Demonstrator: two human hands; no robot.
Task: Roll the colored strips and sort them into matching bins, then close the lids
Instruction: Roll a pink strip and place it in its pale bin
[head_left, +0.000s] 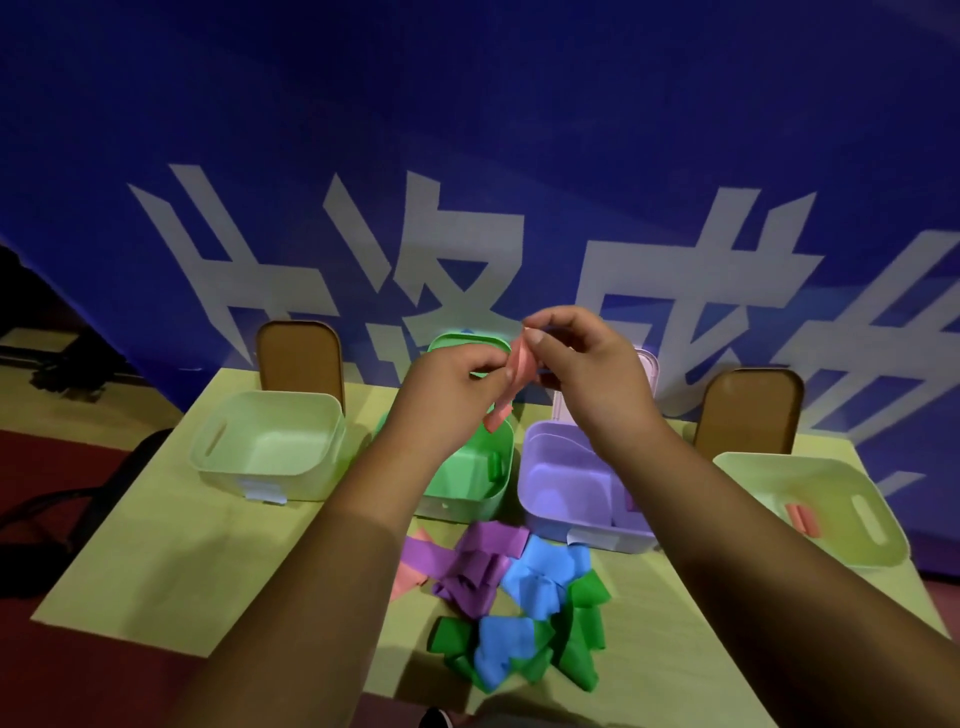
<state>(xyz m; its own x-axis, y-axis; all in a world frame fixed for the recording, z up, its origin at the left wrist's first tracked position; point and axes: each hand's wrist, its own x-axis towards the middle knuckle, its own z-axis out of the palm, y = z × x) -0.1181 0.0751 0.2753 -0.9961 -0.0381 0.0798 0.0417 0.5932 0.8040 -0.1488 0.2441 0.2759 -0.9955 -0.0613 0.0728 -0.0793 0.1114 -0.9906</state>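
Above the middle of the table (156, 561), both hands met on one pink strip (511, 374), a thin, soft-looking band. The right hand (587, 374) had its grip pinched on the strip's upper end, thumb and forefinger pressed together over it. The left hand (452, 384) had its grip curled round the strip lower down, and the loose tail hung below it, slightly bent.

Four smooth plastic bins with rounded corners stood in a row along the far side of the table. At 9 o'clock sat a pale bin (234, 478) with a slot handle, its flat brown lid (298, 358) upright behind it. Under the hands, the green bin (457, 506) held a small green roll (496, 464) against its right wall, and its green lid (462, 343) stood open behind. Just beside it at 1 o'clock was the purple bin (571, 530), also open. At 3 o'clock a second pale bin (831, 488) held a pink roll (804, 519), with its own brown lid (748, 410) raised behind.

At 6 o'clock, near the table's front edge, lay a crumpled heap of strips (519, 597) in purple, blue, green and pink, folded and overlapping. A blue banner (467, 130) with large white characters hung behind the table.
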